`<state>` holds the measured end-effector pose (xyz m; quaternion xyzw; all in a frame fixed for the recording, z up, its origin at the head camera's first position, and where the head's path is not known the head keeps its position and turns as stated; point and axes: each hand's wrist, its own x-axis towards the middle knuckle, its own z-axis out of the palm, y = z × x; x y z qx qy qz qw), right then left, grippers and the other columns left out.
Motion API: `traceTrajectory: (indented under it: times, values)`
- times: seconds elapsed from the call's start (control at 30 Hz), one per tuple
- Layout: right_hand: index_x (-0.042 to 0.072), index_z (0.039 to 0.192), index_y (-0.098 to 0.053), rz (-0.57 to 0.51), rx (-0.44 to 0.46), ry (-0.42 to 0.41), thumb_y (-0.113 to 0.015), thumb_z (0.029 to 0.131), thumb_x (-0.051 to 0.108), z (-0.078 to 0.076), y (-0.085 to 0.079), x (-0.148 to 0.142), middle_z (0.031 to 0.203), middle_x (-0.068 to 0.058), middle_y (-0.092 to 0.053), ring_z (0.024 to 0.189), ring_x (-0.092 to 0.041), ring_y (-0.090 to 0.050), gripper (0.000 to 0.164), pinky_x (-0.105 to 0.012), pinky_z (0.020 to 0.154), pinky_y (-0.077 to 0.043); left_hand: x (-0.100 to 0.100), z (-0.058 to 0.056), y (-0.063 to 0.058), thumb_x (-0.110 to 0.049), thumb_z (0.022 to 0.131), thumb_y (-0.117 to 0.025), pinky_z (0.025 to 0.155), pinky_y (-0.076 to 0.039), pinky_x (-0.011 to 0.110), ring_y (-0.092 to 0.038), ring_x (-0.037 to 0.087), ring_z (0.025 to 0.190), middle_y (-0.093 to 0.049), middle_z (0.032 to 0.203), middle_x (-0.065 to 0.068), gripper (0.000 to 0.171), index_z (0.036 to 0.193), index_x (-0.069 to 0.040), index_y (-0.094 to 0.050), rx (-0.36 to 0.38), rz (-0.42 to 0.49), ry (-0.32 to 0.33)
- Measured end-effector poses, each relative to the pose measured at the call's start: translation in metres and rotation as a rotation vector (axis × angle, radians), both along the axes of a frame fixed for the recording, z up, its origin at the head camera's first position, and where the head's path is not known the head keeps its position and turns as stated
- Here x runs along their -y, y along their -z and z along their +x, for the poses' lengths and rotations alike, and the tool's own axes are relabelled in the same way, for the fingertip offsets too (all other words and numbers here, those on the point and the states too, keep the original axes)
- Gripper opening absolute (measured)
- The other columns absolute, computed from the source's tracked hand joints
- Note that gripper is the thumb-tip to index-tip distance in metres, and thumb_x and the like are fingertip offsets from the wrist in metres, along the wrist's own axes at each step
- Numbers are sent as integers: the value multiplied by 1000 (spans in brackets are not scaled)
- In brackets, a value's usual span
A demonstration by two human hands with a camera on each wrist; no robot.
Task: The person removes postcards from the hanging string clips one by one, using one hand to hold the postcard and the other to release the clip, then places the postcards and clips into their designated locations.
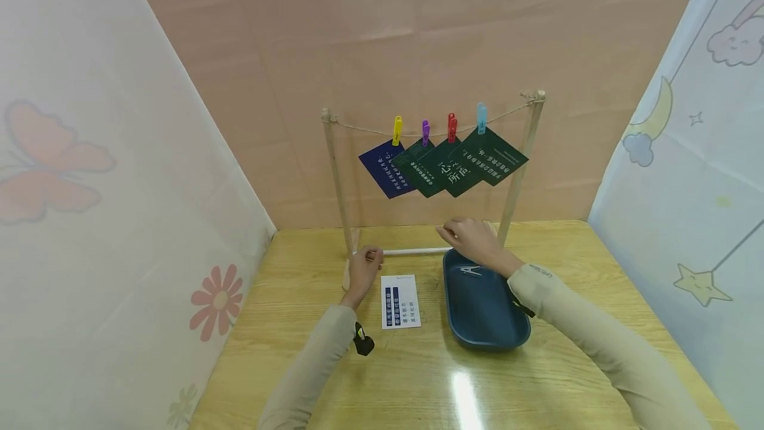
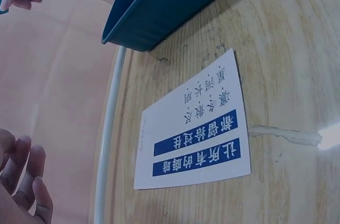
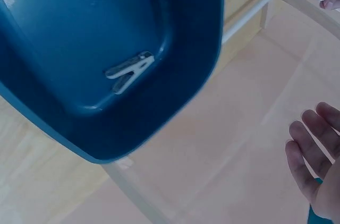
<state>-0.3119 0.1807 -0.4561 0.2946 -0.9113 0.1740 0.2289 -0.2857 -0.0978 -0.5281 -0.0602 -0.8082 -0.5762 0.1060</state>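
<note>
My left hand (image 1: 363, 272) is raised near the left post, fingers loosely curled with nothing in them. Over the far end of the blue tray (image 1: 488, 342) hovers my right hand (image 1: 473, 240), also holding nothing; in the right wrist view its fingers (image 3: 308, 147) are relaxed and slightly bent. Between the arms a white card (image 1: 401, 302) with blue bands of printed characters lies flat on the table. Inside the tray rests one white clothespin (image 3: 130, 72). Dark cards (image 1: 471, 161) hang overlapping from a string, held by yellow (image 1: 397, 130), purple (image 1: 426, 133), red (image 1: 452, 127) and light blue (image 1: 481, 118) clothespins.
The string (image 1: 364, 129) runs between a left wooden post (image 1: 337, 184) and a right one (image 1: 520, 184). A white rod (image 1: 414, 251) joins their bases. Behind stands a pinkish backdrop (image 1: 298, 52), with printed white sheets (image 1: 119, 251) at the sides of the wooden table (image 1: 286, 350).
</note>
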Motion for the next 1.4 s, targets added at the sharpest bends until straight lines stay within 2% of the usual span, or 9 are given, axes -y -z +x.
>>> traceTrajectory:
  times: [0.13, 0.3, 0.5, 0.73, 0.9, 1.03, 1.13, 1.27, 1.4]
  values:
    - [12, 75, -67, -12, -17, -32, -61, 100, 24, -3, -11, 4, 68, 1, -58, 53, -12, -47, 28, -30, 50, -39, -1, -1, -4, -14, 102, -59, 68, -57, 41, -66, 45, 84, -67, 92, 22, 24, 112, 7, -64, 13, -1, 7]
    - [9, 72, -63, -35, -83, -84, -63, 99, 18, -10, -28, 8, 60, 2, -51, 49, -12, -43, 28, -30, 48, -35, 1, -5, -7, -15, 102, -58, 66, -56, 35, -67, 43, 85, -66, 95, 25, 25, 113, 7, -64, 25, -7, 11]
    - [9, 76, -66, 11, -95, -89, -62, 99, 20, -15, -46, 15, 57, 2, -50, 45, -11, -41, 26, -29, 45, -33, 3, -7, -9, -17, 102, -57, 69, -57, 41, -67, 38, 83, -67, 93, 22, 25, 112, 5, -65, 21, -11, -1]
    - [3, 89, -75, 18, -123, -121, -64, 98, 17, -21, -62, 26, 78, -7, -69, 58, -15, -60, 19, -32, 52, -49, -2, -11, -16, -9, 101, -59, 65, -56, 34, -66, 46, 81, -67, 87, 17, 20, 108, 8, -65, -31, 34, 9]
    - [5, 78, -70, 27, -186, -115, -65, 97, 16, -24, -71, 33, 64, -3, -59, 51, -14, -50, 23, -31, 47, -44, -4, -12, -20, -10, 101, -59, 62, -54, 27, -67, 34, 74, -67, 87, 17, 21, 107, 9, -66, -71, 23, 14]
    - [7, 73, -68, 10, -232, -117, -64, 97, 18, -26, -80, 37, 61, -1, -56, 49, -13, -46, 27, -30, 46, -42, -5, -13, -22, -12, 101, -59, 60, -55, 29, -67, 23, 67, -67, 84, 15, 24, 104, 10, -65, -158, 36, 37]
    - [8, 70, -65, -6, -261, -133, -66, 97, 18, -27, -85, 39, 59, -1, -55, 48, -14, -47, 28, -32, 46, -43, -6, -13, -25, -13, 101, -58, 64, -58, 36, -67, 28, 69, -66, 83, 12, 23, 103, 9, -65, -183, 58, 58]
    - [6, 73, -68, -19, -305, -157, -70, 93, 16, -30, -91, 42, 65, -4, -61, 53, -18, -54, 22, -35, 52, -48, -10, -14, -31, -12, 101, -58, 70, -58, 45, -67, 40, 79, -66, 87, 15, 22, 108, 8, -65, -100, 62, 54]
    - [3, 79, -71, -45, -336, -187, -74, 90, 12, -30, -98, 42, 73, -8, -66, 64, -23, -56, 14, -38, 61, -47, -16, -17, -37, -14, 102, -58, 68, -58, 36, -68, 34, 78, -67, 90, 15, 22, 110, 6, -65, -48, 41, 40]
